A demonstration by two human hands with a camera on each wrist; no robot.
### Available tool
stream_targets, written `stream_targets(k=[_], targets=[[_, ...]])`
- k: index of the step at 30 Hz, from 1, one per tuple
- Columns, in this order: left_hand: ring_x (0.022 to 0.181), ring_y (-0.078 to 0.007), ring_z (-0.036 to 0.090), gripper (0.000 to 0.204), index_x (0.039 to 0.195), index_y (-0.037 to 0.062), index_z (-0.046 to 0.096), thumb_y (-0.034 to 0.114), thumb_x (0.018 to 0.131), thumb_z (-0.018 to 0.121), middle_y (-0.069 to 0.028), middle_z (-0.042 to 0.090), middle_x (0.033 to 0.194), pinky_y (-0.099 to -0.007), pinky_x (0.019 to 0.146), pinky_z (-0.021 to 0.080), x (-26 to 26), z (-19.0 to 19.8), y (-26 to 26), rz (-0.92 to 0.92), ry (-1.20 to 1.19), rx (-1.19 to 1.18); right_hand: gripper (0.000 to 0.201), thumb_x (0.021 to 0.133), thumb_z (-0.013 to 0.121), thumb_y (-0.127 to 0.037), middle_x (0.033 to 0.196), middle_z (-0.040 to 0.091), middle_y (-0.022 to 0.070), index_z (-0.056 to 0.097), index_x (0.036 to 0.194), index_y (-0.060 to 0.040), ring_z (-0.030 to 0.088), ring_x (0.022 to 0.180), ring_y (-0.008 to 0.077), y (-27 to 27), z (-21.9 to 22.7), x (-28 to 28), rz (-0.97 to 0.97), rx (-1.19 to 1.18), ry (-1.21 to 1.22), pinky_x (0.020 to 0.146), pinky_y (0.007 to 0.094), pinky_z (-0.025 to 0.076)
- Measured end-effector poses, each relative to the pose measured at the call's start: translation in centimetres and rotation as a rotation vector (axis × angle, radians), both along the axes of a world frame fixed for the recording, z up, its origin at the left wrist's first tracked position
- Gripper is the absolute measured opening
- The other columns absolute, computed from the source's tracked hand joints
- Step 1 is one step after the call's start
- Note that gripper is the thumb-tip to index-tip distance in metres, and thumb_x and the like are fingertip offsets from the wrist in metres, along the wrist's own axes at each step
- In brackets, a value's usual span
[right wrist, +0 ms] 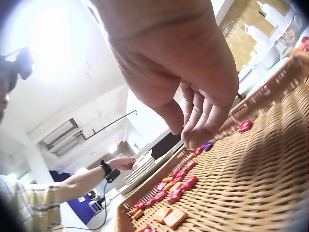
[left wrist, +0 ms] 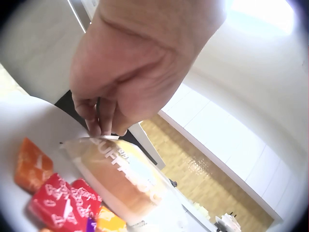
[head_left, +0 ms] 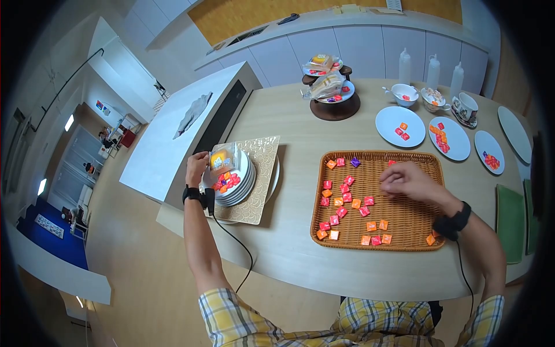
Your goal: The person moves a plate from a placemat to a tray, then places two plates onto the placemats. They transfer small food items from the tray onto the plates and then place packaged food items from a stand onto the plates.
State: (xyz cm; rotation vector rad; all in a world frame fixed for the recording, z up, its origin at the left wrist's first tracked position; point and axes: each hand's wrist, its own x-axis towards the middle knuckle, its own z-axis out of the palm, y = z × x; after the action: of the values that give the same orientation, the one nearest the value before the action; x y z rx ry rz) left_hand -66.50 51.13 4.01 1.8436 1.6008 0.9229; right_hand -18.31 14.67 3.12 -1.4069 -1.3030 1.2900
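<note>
partly plated, wrapped sweets (head_left: 441, 140) dot white plates (head_left: 386, 122) upper right, many remaining in the brown wicker tray (head_left: 404, 209); left hand (head_left: 196, 168) pinches a clear-wrapped bun (head_left: 222, 159), right hand (head_left: 409, 179) loosely bent, seemingly empty.

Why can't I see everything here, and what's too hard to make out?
- Inside of white plastic squeeze bottles: head view, hidden by their walls.
- Part of the brown wicker tray's right rim: head view, behind the black wristband.
- Writing on the tray's red square candies: head view, too small.
- Farther green rectangular plate's right side: head view, lost in the dark edge.
</note>
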Motion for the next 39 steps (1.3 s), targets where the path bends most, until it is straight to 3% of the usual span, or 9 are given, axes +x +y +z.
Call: stream_targets(k=[8,16,20,22,26,33,35,38,39], targets=[[0.07,-0.012,0.059,0.022,0.102,-0.003,0.067,0.009,0.084,0.063,-0.0071,0.067,0.083,-0.0249,0.061,0.046,0.5,0.0,0.0,0.017,-0.065,-0.056,0.025,0.077,0.064,-0.001,0.08,0.066,0.0126,0.058,0.098,0.009,0.065,0.067,0.0139,11.4,-0.3,-10.5,0.166,-0.005,0.194,0.06,0.0242,0.053],[0.066,-0.0114,0.06,0.022,0.099,-0.0059,0.066,0.001,0.079,0.061,-0.0091,0.067,0.08,-0.022,0.059,0.048,0.9,-0.1,0.2,0.046,-0.105,-0.011,0.033,0.076,0.064,-0.002,0.08,0.066,0.0135,0.053,0.103,0.0111,0.065,0.068,0.015,19.6,-1.9,-18.6,0.252,0.077,0.101,0.063,0.0252,0.053],[0.064,-0.0094,0.059,0.023,0.102,-0.0047,0.065,0.002,0.08,0.061,-0.0083,0.066,0.081,-0.02,0.057,0.049,1.0,0.7,0.4,0.033,-0.251,-0.066,0.035,0.074,0.065,-0.001,0.078,0.065,0.0124,0.052,0.103,0.0118,0.064,0.066,0.0148,20.6,-2.4,-19.8,0.247,0.064,0.116,0.06,0.0246,0.051],[0.056,-0.0045,0.052,0.027,0.109,-0.0038,0.061,0.006,0.084,0.061,-0.001,0.061,0.075,-0.0167,0.052,0.046,1.5,1.2,-0.1,0.03,-0.302,-0.11,0.035,0.073,0.065,-0.001,0.077,0.065,0.0125,0.052,0.104,0.0119,0.064,0.065,0.0146,20.9,-2.4,-19.9,0.249,0.059,0.124,0.059,0.0246,0.05],[0.07,-0.0112,0.064,0.024,0.108,-0.0035,0.061,0.008,0.087,0.061,-0.0074,0.066,0.088,-0.0217,0.062,0.054,2.2,2.8,-1.3,-0.044,-0.357,-0.088,0.038,0.071,0.065,-0.001,0.077,0.065,0.0129,0.052,0.104,0.0125,0.063,0.064,0.0141,20.5,-1.6,-19.1,0.173,0.048,0.126,0.059,0.0244,0.05],[0.077,-0.0147,0.066,0.024,0.108,-0.0042,0.061,0.009,0.088,0.061,-0.0096,0.066,0.093,-0.026,0.069,0.056,6.0,7.3,-5.2,-0.087,-0.34,-0.011,0.046,0.072,0.064,-0.004,0.075,0.064,0.0103,0.049,0.111,0.0138,0.062,0.067,0.0136,19.2,-1.1,-17.1,0.062,0.117,0.097,0.063,0.0255,0.05],[0.078,-0.0155,0.066,0.025,0.108,-0.0047,0.06,0.009,0.088,0.061,-0.0096,0.066,0.093,-0.0266,0.071,0.056,8.3,8.3,-7.0,-0.151,-0.371,-0.009,0.051,0.067,0.062,-0.01,0.095,0.065,0.0183,0.056,0.116,0.0043,0.065,0.085,0.0253,18.7,-0.6,-16.1,-0.023,0.189,-0.038,0.073,0.0321,0.051],[0.08,-0.0167,0.065,0.026,0.11,-0.0053,0.059,0.008,0.088,0.06,-0.0102,0.065,0.095,-0.0272,0.072,0.056,11.6,9.0,-9.5,-0.282,-0.424,-0.03,0.054,0.069,0.061,-0.013,0.102,0.063,0.0234,0.053,0.119,0.0071,0.063,0.096,0.0314,16.3,1.1,-14.1,-0.119,0.138,-0.004,0.085,0.0346,0.048],[0.081,-0.0168,0.065,0.026,0.11,-0.0054,0.059,0.007,0.088,0.06,-0.0104,0.065,0.096,-0.0276,0.072,0.056,12.8,9.1,-10.3,-0.309,-0.428,-0.019,0.057,0.071,0.062,-0.017,0.109,0.06,0.0273,0.05,0.12,0.0099,0.06,0.102,0.0343,16.4,0.5,-13.7,-0.184,0.235,-0.066,0.088,0.0364,0.047]])
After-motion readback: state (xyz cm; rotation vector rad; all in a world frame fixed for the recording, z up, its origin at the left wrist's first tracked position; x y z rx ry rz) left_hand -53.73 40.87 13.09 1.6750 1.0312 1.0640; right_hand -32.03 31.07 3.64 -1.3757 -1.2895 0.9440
